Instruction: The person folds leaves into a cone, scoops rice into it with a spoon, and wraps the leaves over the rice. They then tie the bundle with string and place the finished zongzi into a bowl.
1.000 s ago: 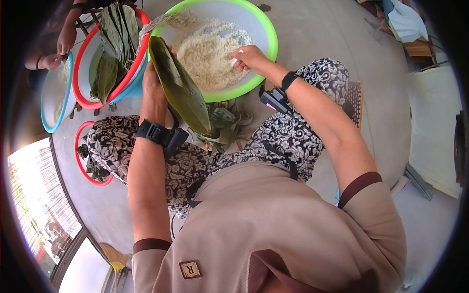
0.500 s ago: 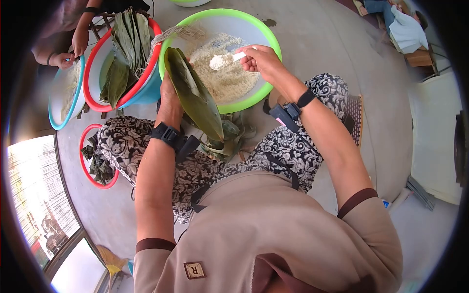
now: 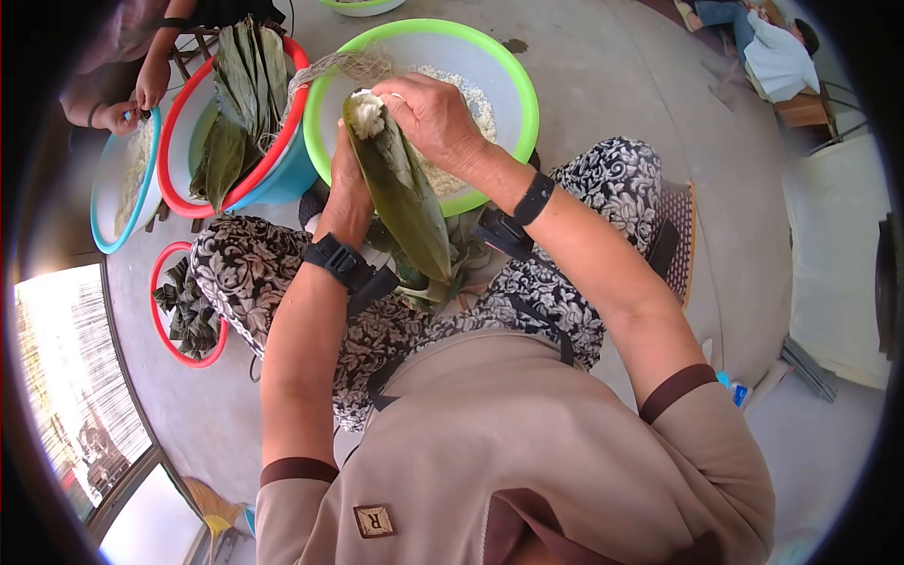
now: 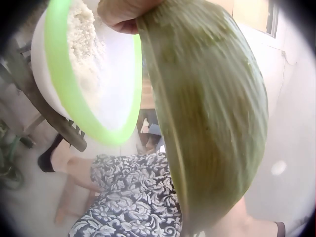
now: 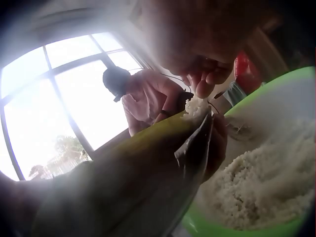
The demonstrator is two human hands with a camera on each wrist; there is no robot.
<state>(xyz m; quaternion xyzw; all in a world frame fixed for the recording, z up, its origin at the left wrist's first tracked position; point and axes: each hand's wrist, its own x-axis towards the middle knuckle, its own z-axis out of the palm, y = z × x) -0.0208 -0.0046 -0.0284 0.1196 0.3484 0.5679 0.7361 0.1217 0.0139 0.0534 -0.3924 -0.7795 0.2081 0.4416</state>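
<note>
A grey concrete floor [image 3: 603, 85] carries the green-rimmed basin [image 3: 443, 52], the reference for all positions here. Rice [image 3: 482, 115] lies inside it and strings [image 3: 353, 64] hang over its left rim. Left of the basin stands a red-rimmed tub [image 3: 164, 146] with loose flat leaves [image 3: 252, 80]; lower left, a small red-rimmed container holds dark wrapped bundles [image 3: 193, 315].

The folded leaf [image 3: 414, 212] is held over the basin's near-left rim, mouth toward the basin, tail toward the person's lap. The head view shows its hollow and a rice clump [image 3: 369, 118] at the mouth. The left wrist view alone presents its broad, ribbed outer face. The right wrist view alone shows bright windows [image 5: 74, 94], left of the basin, and a second person's torso [image 5: 148, 96] bent before them.

The left forearm reaches forward, and the left hand [image 3: 348, 184] grasps the leaf from its left side. The right forearm slants in across the basin's near-right rim; the right hand [image 3: 431, 118] bends down over the leaf mouth, fingers curled on a white spoon [image 3: 398, 95], mostly concealed. The fingers' exact placement on it cannot be determined.
</note>
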